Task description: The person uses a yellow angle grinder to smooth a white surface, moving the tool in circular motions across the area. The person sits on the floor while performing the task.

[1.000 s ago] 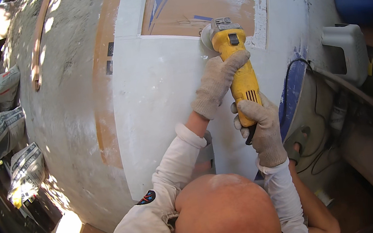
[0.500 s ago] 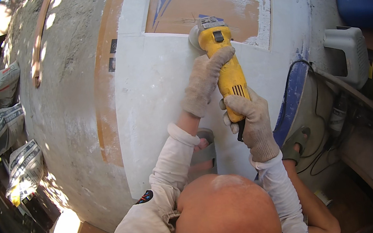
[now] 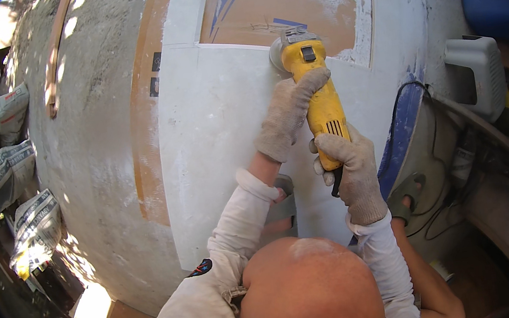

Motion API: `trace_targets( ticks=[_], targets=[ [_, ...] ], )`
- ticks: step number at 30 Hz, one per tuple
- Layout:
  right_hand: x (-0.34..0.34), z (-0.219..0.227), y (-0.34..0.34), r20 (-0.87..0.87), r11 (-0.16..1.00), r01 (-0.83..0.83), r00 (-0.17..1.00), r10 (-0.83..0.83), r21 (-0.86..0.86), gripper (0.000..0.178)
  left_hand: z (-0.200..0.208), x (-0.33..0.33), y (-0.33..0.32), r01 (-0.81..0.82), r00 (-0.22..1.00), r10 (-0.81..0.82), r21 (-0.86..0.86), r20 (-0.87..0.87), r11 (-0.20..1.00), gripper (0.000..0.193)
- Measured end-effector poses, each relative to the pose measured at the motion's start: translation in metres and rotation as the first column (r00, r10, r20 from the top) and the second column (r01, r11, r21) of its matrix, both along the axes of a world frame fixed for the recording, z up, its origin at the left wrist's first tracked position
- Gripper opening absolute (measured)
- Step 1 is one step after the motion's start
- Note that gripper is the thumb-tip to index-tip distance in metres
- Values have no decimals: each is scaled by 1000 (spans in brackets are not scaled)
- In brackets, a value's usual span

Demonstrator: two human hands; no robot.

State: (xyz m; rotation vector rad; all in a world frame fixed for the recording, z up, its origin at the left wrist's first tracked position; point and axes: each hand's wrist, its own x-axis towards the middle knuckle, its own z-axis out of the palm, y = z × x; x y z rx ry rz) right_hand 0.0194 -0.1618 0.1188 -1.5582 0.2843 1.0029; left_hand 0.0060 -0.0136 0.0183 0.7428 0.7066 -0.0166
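Observation:
A yellow angle grinder (image 3: 325, 108) is held in both my gloved hands over a large white board (image 3: 216, 112). My left hand (image 3: 293, 109) wraps round the front of its body, just behind the metal head. Lower down, my right hand (image 3: 352, 168) grips the rear end, where the black cord comes out. The grinder's disc (image 3: 276, 56) is at the left of the head, by the near edge of a rectangular opening with brown cardboard (image 3: 279, 1) in it. Whether the disc touches the board I cannot tell.
Brown cardboard (image 3: 148, 154) shows along the board's left side, a blue strip (image 3: 401, 136) at its right. Several bags (image 3: 35, 226) lie at the far left. A grey plastic container (image 3: 475, 78) and a blue one (image 3: 494, 2) stand right. A black cord (image 3: 434, 129) loops nearby.
The angle grinder and both hands have shifted a little to the right and slightly nearer to me. Both hands keep their hold on it.

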Motion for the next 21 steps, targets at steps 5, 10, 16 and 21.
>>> trace_targets(
  ticks=[5, 10, 16, 21],
  targets=[
    [5, 6, -8, 4, 1000, 2, 1000, -2, -17, 40, -1, 6, -10, 19, 999, -19, -26, 28, 999, 50],
    [9, 12, -20, 30, 998, 27, 999, -26, -50, 37, -2, 16, -27, 64, 997, -61, -57, 47, 996, 50],
    [14, 14, -38, 42, 993, 103, 994, -101, -64, 32, -3, 31, -50, 112, 988, -107, -40, 108, 993, 59],
    [18, 13, -55, 47, 988, 136, 990, -133, -73, 31, -5, 39, -65, 175, 978, -171, -21, 121, 984, 62]
  ],
)
